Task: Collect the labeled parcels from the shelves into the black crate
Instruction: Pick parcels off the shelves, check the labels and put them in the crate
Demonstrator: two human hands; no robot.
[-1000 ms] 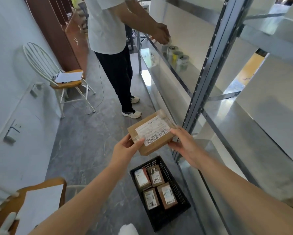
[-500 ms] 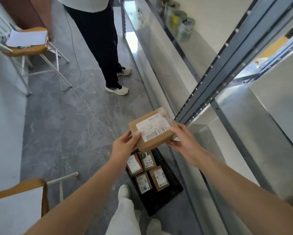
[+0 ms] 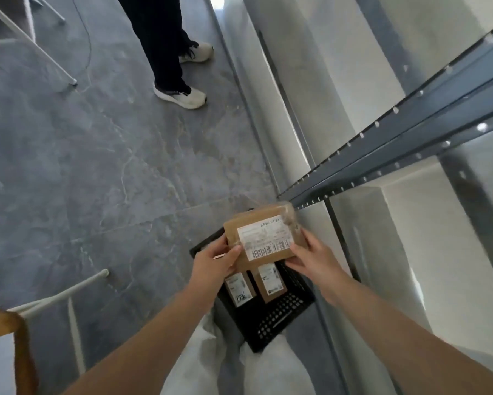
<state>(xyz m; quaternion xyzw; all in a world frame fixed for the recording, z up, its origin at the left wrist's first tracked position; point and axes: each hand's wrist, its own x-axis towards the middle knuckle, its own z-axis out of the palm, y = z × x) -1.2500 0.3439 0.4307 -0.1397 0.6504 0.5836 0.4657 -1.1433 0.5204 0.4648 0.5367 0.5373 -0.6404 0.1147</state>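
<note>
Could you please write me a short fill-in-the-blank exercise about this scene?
1. The left hand and right hand both hold one brown ____.
2. Below it, the crate is coloured ____.
3. The crate rests on the ____.
Missing words: parcel; black; floor.

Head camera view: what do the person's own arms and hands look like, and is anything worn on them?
The left hand and right hand wear no gloves, and no watch or band shows at either wrist. The left forearm and right forearm are uncovered to the frame's edge; no sleeve is in view. Below them show white trousers.
</note>
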